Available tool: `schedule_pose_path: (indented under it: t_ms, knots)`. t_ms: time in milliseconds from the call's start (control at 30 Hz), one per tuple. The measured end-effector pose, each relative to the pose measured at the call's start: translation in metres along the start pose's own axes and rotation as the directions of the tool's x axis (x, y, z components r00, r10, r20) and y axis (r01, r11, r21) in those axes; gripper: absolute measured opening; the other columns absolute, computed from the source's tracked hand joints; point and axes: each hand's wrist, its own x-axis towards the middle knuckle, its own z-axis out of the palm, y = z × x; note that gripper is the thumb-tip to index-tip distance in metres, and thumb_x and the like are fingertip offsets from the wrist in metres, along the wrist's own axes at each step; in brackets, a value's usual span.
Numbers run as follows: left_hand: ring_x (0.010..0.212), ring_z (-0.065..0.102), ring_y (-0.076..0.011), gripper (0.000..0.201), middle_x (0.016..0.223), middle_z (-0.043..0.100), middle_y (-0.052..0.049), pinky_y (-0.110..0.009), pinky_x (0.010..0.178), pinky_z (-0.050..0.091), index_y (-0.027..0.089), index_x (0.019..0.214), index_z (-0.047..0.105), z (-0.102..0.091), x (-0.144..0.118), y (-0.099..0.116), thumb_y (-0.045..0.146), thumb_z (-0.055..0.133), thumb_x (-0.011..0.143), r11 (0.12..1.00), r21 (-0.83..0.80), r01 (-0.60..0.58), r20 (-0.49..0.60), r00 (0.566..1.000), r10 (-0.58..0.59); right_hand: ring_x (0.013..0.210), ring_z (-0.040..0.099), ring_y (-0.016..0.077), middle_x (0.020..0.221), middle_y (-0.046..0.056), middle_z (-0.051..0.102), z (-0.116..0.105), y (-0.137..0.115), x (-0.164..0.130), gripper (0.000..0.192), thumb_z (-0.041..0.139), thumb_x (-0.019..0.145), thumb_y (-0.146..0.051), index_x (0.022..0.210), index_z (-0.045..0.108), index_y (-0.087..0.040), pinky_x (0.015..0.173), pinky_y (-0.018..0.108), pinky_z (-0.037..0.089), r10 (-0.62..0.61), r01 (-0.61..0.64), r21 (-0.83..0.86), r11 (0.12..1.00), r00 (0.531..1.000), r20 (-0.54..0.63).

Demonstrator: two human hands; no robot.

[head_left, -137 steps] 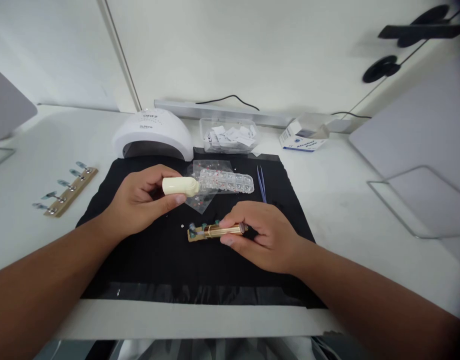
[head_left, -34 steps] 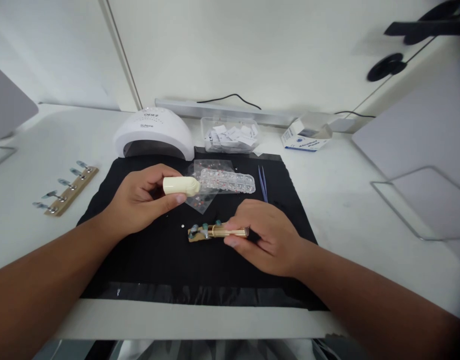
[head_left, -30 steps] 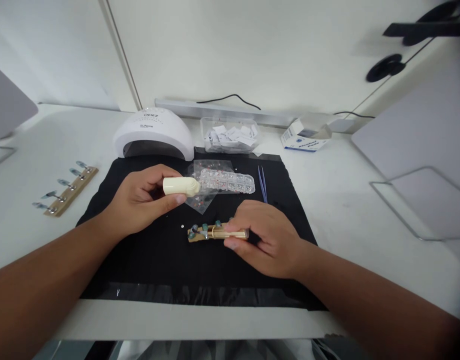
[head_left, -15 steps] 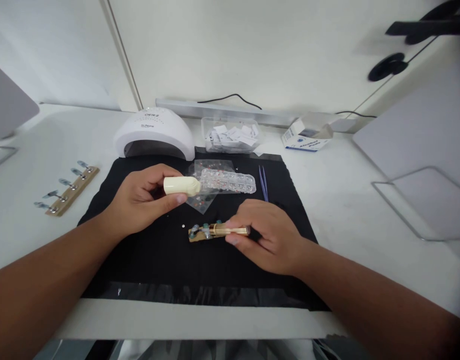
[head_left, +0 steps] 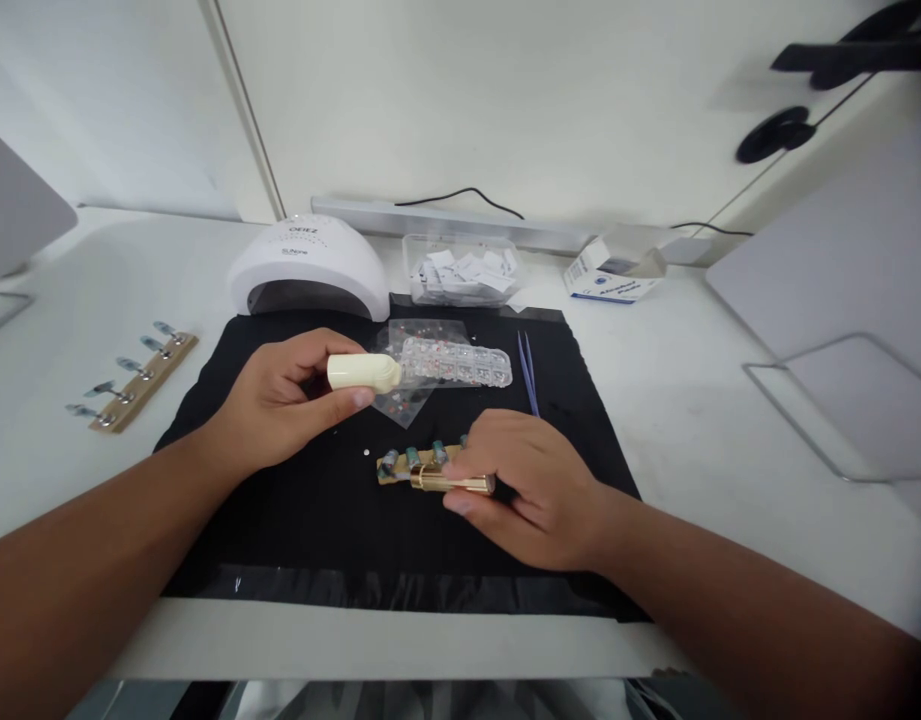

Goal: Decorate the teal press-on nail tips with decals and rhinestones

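While my left hand [head_left: 280, 405] grips the cream bottle [head_left: 362, 372] above the black mat [head_left: 280, 540], my right hand [head_left: 531, 490] pinches its gold brush cap [head_left: 452, 483] over the nail strip [head_left: 419, 465]; a slip could smear polish. Behind, a clear compartment tray [head_left: 460, 363] holds rhinestones.

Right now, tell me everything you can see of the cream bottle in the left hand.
The cream bottle is small, opaque and pale cream, likely plastic, with a rounded, slightly tapered right end. It lies roughly level, pointing right, held above the black mat by the left hand: thumb below, fingers curled over the top. Its left part is hidden in the grip. Its tip sits in front of the clear gem tray; contact cannot be told.
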Motion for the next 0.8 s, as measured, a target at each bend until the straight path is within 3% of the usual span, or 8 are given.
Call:
schedule_pose_path:
  t_ms: [200, 367, 533, 633, 800]
  knots:
    - [0.059, 0.056, -0.0123, 0.02, 0.073, 0.066, 0.0, -0.023, 0.052, 0.044, 0.02, 0.091, 0.069, 0.0, 0.0, -0.001, 0.036, 0.073, 0.079, 1.0, 0.002, 0.02, 0.013, 1.0, -0.02, 0.056, 0.058, 0.0111, 0.067, -0.003, 0.065, -0.001, 0.0, -0.001, 0.003, 0.06, 0.09, -0.02, 0.093, 0.058, -0.021, 0.059, 0.025, 0.046, 0.059, -0.06, -0.047, 0.997, 0.998, -0.016]
    - [0.058, 0.055, -0.0124, 0.021, 0.071, 0.065, 0.0, -0.023, 0.051, 0.043, 0.021, 0.091, 0.069, 0.0, 0.0, -0.001, 0.037, 0.073, 0.079, 0.999, 0.012, 0.029, 0.016, 0.999, -0.03, 0.057, 0.059, 0.0119, 0.067, -0.002, 0.067, 0.001, -0.001, 0.0, 0.002, 0.058, 0.091, -0.022, 0.091, 0.058, -0.021, 0.059, 0.026, 0.047, -0.022, 0.022, -0.015, 1.0, 1.0, 0.002]
    - [0.058, 0.056, -0.0126, 0.018, 0.071, 0.065, 0.0, -0.023, 0.05, 0.044, 0.021, 0.091, 0.069, -0.001, -0.001, 0.001, 0.034, 0.073, 0.079, 1.0, 0.005, 0.03, 0.019, 0.999, -0.03, 0.058, 0.062, 0.0113, 0.072, -0.002, 0.069, -0.006, 0.002, -0.001, 0.004, 0.061, 0.088, -0.02, 0.09, 0.06, -0.022, 0.058, 0.025, 0.049, 0.134, -0.142, -0.096, 0.985, 0.987, -0.084]
    - [0.059, 0.057, -0.0127, 0.018, 0.074, 0.067, 0.0, -0.023, 0.051, 0.045, 0.021, 0.09, 0.069, -0.001, -0.001, 0.002, 0.033, 0.073, 0.078, 0.999, -0.006, 0.031, 0.015, 0.999, -0.031, 0.059, 0.063, 0.0124, 0.075, -0.002, 0.07, -0.008, 0.002, -0.006, 0.005, 0.063, 0.087, -0.021, 0.091, 0.061, -0.024, 0.057, 0.026, 0.05, 0.239, -0.251, -0.044, 0.967, 0.954, -0.18]
    - [0.061, 0.058, -0.013, 0.02, 0.075, 0.068, 0.0, -0.022, 0.053, 0.045, 0.02, 0.09, 0.069, -0.001, 0.0, 0.001, 0.035, 0.074, 0.078, 1.0, 0.009, 0.022, 0.003, 1.0, -0.022, 0.054, 0.063, 0.0146, 0.068, -0.003, 0.066, -0.004, 0.011, -0.02, 0.01, 0.066, 0.088, -0.024, 0.098, 0.064, -0.027, 0.051, 0.029, 0.05, 0.375, -0.35, 0.133, 0.927, 0.853, -0.362]
